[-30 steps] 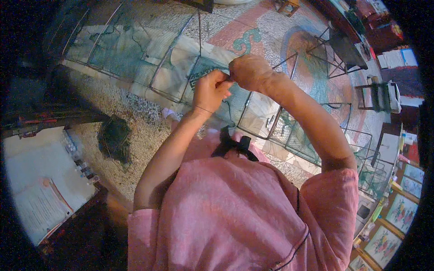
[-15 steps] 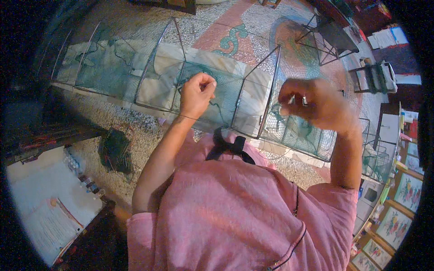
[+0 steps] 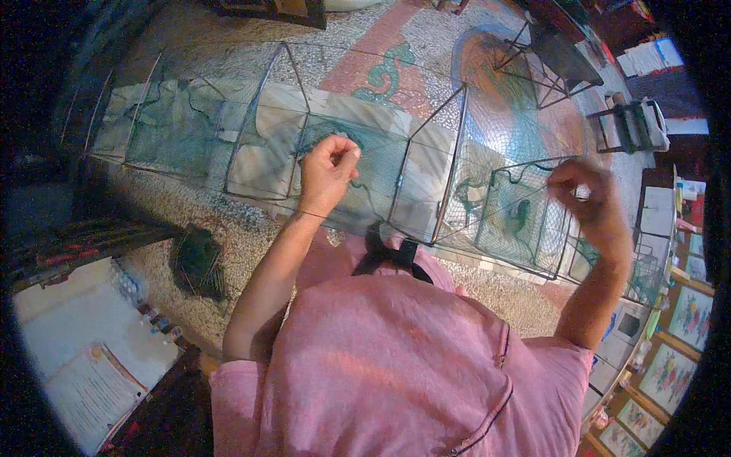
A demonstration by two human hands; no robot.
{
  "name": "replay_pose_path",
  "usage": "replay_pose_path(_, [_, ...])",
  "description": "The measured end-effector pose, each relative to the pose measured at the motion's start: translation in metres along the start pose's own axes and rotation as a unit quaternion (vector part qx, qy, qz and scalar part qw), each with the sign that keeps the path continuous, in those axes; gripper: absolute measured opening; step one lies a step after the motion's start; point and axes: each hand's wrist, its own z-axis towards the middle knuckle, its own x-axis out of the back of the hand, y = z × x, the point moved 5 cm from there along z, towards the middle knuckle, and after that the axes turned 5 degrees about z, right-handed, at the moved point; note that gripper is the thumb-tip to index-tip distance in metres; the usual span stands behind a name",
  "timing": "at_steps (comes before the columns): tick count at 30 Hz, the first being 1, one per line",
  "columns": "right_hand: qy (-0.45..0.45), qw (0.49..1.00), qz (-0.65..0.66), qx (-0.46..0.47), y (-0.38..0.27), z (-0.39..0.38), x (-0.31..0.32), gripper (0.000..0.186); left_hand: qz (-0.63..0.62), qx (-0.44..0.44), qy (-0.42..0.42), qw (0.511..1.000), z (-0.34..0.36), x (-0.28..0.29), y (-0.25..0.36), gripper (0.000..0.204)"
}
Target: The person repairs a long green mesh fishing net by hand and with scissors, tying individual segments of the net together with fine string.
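A long green mesh net trap (image 3: 365, 190), stretched over several dark square wire frames, lies across in front of me. Over its middle section is my left hand (image 3: 329, 174), thumb and forefinger pinched together; whatever is between them is too fine to make out. My right hand (image 3: 590, 199) is farther right, above the right-hand section of mesh, and somewhat smeared by motion. Its fingers curl round to the thumb in a ring, and what they hold, if anything, does not show. Inside the mesh are darker green net panels (image 3: 520, 217).
Pale slabs (image 3: 266, 114) lie beneath the trap on a pebbled, patterned floor. A dark metal stand (image 3: 560, 65) is at the far right. A dark bundle of netting (image 3: 196, 259) lies at left by a table with papers (image 3: 95, 388). Framed pictures (image 3: 674, 365) line the right.
My right hand has swung outward to the right and slightly down, leaving more of the right mesh section visible. My left hand keeps its pinch and has barely moved.
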Motion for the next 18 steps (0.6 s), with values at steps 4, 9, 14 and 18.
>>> replay_pose_path(4, [0.170, 0.977, -0.121, -0.030, 0.004, -0.006, 0.076, 0.010, -0.025, 0.016, 0.000, 1.000, -0.002, 0.000, 0.000, 0.006])
replay_pose_path(9, [0.234, 0.969, -0.004, 0.085, -0.046, 0.032, 0.065, 0.013, -0.096, 0.047, -0.021, 0.994, -0.003, -0.004, -0.015, 0.008])
replay_pose_path(14, [-0.001, 0.934, 0.319, 0.157, -0.107, 0.096, -0.041, 0.009, -0.195, 0.077, -0.011, 0.978, -0.002, -0.007, -0.023, 0.007])
replay_pose_path(18, [-0.154, 0.960, 0.180, 0.148, -0.090, 0.138, -0.136, 0.011, -0.284, 0.091, -0.010, 0.954, -0.004, -0.014, -0.026, 0.007])
